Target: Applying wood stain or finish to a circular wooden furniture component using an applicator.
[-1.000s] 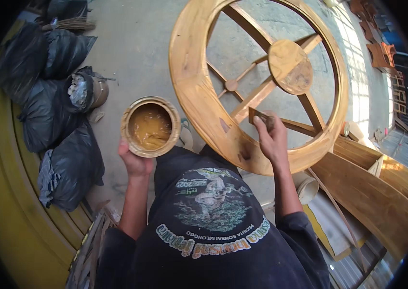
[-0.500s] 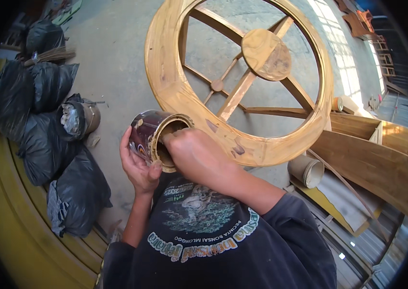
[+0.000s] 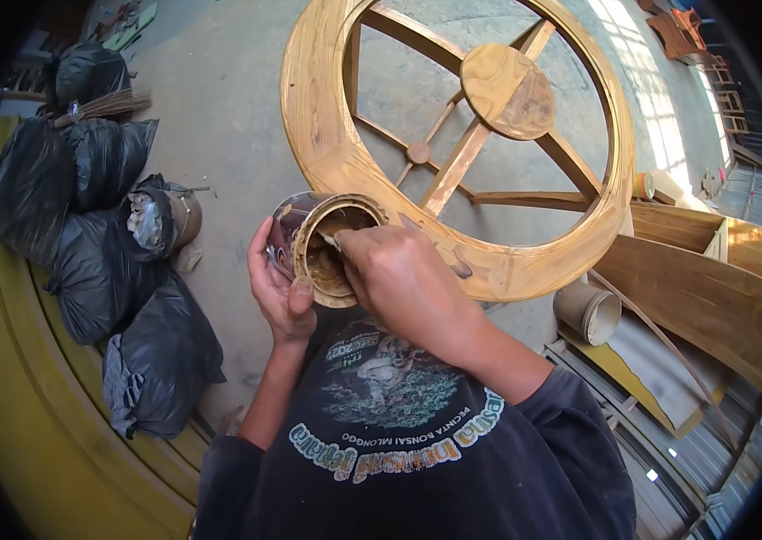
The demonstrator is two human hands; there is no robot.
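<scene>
From the head camera, the left hand (image 3: 280, 292) is wrapped around a tin can (image 3: 322, 247) of brownish finish, fingers behind it and thumb hooked over the near rim, tipping its mouth toward the person's chest. A second ago that can sat level with its glossy surface facing up, while the right hand (image 3: 399, 274) was out on the rim of the big round wooden frame (image 3: 327, 135); now the right hand has come back off the wood and closed over the can's mouth, fingertips pinched on something pale that pokes inside, too hidden to name. So the rubbing on the frame has paused and this reads as a reload of finish. The frame lies flat on the concrete floor (image 3: 219, 108) just beyond the can, its spokes and centre disc (image 3: 507, 90) bare of hands. To the left, black plastic bags (image 3: 93, 261) are heaped beside an old pot (image 3: 169, 220); to the right lie timber planks (image 3: 696, 279) and a short pipe piece (image 3: 590, 313).
</scene>
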